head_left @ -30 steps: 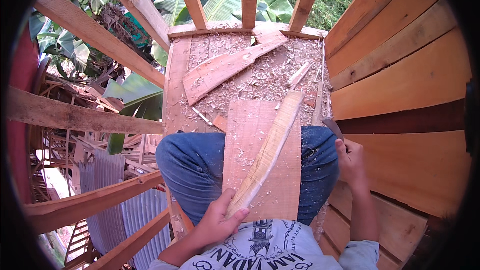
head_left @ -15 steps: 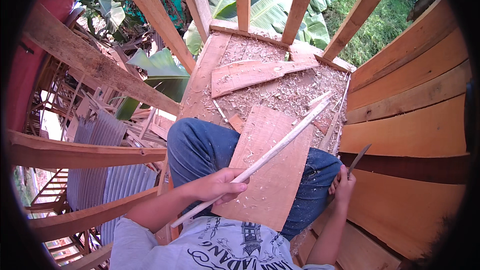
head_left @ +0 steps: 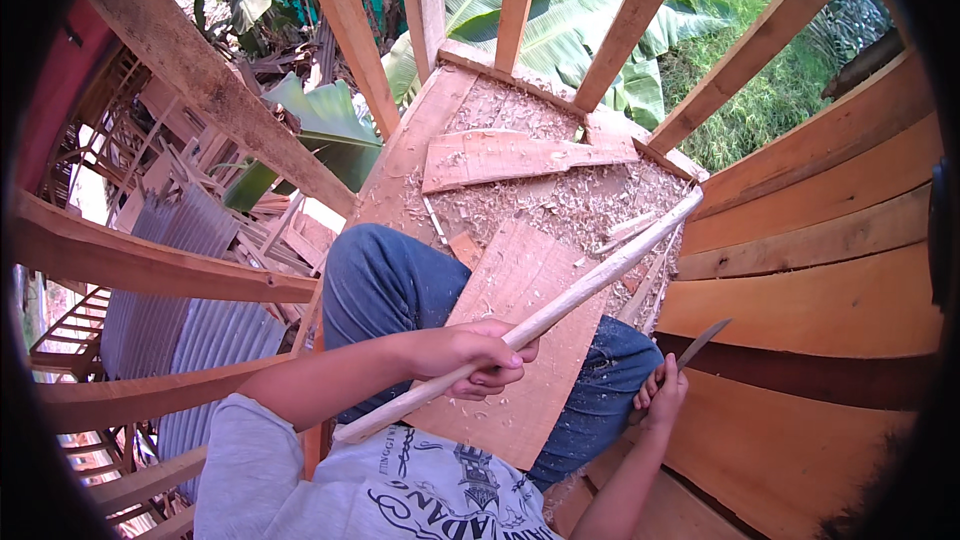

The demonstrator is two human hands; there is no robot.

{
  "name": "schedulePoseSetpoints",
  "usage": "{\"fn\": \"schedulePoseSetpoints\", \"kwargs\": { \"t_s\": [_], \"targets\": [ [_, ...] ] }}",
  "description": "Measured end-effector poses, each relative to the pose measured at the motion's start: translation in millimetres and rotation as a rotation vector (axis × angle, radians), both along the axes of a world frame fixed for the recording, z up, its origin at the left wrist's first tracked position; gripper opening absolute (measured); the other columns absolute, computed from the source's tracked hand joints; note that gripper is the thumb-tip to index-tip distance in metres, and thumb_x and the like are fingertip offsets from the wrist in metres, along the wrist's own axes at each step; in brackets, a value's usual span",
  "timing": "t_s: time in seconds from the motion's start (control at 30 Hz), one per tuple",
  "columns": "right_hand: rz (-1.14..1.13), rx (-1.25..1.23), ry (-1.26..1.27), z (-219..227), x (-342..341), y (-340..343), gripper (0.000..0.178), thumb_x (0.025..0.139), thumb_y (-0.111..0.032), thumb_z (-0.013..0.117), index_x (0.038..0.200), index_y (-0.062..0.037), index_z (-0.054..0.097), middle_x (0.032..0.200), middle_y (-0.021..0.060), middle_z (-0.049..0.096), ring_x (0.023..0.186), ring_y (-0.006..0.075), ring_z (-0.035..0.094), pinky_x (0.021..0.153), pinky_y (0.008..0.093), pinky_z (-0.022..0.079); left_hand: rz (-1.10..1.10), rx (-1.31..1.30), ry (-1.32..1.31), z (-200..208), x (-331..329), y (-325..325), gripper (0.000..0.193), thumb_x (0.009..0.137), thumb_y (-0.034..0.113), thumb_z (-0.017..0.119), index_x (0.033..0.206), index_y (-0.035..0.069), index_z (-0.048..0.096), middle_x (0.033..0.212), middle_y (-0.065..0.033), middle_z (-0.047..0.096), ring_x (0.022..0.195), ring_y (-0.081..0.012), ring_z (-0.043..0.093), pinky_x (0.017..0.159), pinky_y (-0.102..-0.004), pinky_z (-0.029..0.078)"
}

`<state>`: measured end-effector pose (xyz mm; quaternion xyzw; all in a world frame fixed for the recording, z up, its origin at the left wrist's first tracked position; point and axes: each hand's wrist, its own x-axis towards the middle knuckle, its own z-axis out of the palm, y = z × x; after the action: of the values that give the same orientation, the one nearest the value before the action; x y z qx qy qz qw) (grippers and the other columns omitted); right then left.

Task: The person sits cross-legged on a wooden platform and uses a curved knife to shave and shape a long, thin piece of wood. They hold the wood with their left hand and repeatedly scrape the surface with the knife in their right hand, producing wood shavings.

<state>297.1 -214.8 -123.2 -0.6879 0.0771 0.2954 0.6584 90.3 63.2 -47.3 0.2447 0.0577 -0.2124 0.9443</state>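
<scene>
My left hand (head_left: 482,360) is closed around a long, pale, whittled wooden stick (head_left: 590,285), gripping it below its middle. The stick slants from near my shirt up to the far right, above a flat wooden board (head_left: 520,330) that rests across my lap. Out by my right knee, my right hand (head_left: 660,390) grips a knife (head_left: 703,342), its handle hidden in the fingers. The knife's dark, slim blade points up and to the right, apart from the stick. Thin shavings are scattered over the lap board.
Ahead, a tapered plank (head_left: 520,158) lies on a plank floor (head_left: 440,105) strewn with curled shavings. Upright wooden slats (head_left: 520,5) fence the far and left sides. A boarded wall (head_left: 800,290) stands close at my right. Corrugated metal sheets (head_left: 225,355) lie beyond the left slats.
The stick has been raised nearer the camera, its far tip shifting right. My left hand has turned slightly with it. My right hand still holds the knife, now a little lower in view.
</scene>
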Motion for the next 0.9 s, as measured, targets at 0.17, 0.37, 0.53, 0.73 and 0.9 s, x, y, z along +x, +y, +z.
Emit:
{"fn": "schedulePoseSetpoints", "kwargs": {
  "t_s": [0.17, 0.37, 0.53, 0.73, 0.9],
  "targets": [
    [0.025, -0.053, -0.073, 10, -22, 22, 0.036, 0.094, -0.032, 0.054, 0.069, -0.0108, 0.04, 0.046, -0.0015, 0.033, 0.031, 0.009, 0.032, 0.03, 0.0243, 0.029, -0.051, -0.116, -0.032, -5, 7, -15, 0.018, 0.092, 0.022, 0.046, 0.089, 0.01, 0.033, 0.055, 0.0008, 0.036, 0.035, -0.0076, 0.039, 0.03, -0.022, 0.033],
    [0.2, 0.496, -0.12, 49, -85, 79, 0.038, 0.09, -0.037, 0.061, 0.095, 0.0002, 0.058, 0.052, -0.002, 0.039, 0.037, 0.007, 0.039, 0.035, 0.0232, 0.034, -0.132, -0.275, -0.07, -11, 8, -29, 0.028, 0.09, 0.03, 0.042, 0.096, 0.004, 0.036, 0.056, -0.0023, 0.039, 0.036, -0.0104, 0.041, 0.03, -0.023, 0.038],
    [0.15, 0.64, -0.065, 53, -100, 102, 0.039, 0.089, -0.034, 0.063, 0.097, 0.0028, 0.052, 0.053, -0.0006, 0.043, 0.034, 0.0085, 0.04, 0.029, 0.0229, 0.034, -0.138, -0.281, -0.045, -13, 4, -41, 0.04, 0.091, 0.034, 0.038, 0.107, -0.002, 0.038, 0.059, -0.0044, 0.042, 0.04, -0.0138, 0.047, 0.035, -0.0277, 0.045],
    [0.143, 0.401, -0.095, 73, -101, 108, 0.018, 0.09, -0.018, 0.059, 0.091, -0.0025, 0.049, 0.052, -0.0023, 0.041, 0.033, 0.0059, 0.036, 0.028, 0.0226, 0.033, -0.15, -0.092, -0.064, -13, -1, -38, 0.055, 0.089, 0.038, 0.047, 0.122, -0.005, 0.038, 0.07, -0.0055, 0.049, 0.067, -0.0179, 0.059, 0.067, -0.0344, 0.052],
    [0.033, 0.474, 0.057, 73, -95, 106, 0.019, 0.088, -0.012, 0.061, 0.08, -0.0073, 0.044, 0.051, -0.0015, 0.039, 0.036, 0.0083, 0.039, 0.033, 0.0242, 0.035, -0.218, 0.079, -0.039, -34, -28, -43, 0.057, 0.085, 0.034, 0.062, 0.123, -0.003, 0.04, 0.079, -0.0067, 0.058, 0.084, -0.019, 0.06, 0.084, -0.0328, 0.045]
  ]
}}
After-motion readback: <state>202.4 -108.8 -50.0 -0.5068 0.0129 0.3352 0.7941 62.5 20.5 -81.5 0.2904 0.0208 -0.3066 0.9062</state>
